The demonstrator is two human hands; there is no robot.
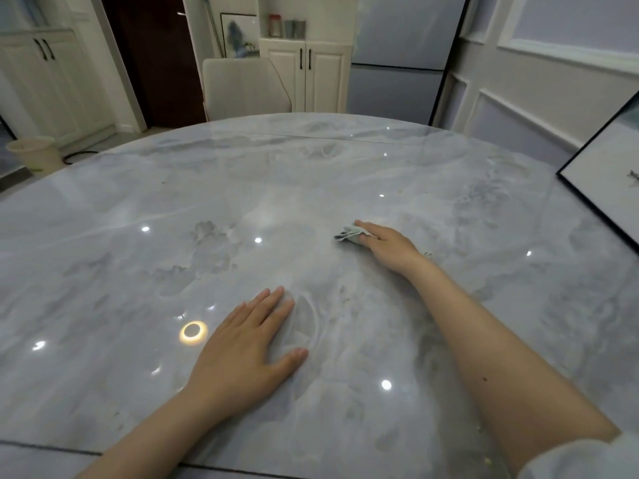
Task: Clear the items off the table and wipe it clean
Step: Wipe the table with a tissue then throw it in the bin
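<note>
A glossy grey marble table (242, 188) fills the view. My right hand (387, 242) is stretched out past the table's middle and presses a small crumpled pale cloth (349, 234) flat against the top. Only the cloth's left end shows beyond my fingers. My left hand (247, 347) lies flat on the table nearer to me, fingers straight and slightly spread, holding nothing. A few tiny crumbs dot the far part of the top.
A black-framed picture (601, 188) leans at the table's right edge. A pale chair (242, 88) stands at the far side. Behind it are white cabinets (311, 74) and a fridge (401, 57). A small bin (33, 155) sits on the floor at left.
</note>
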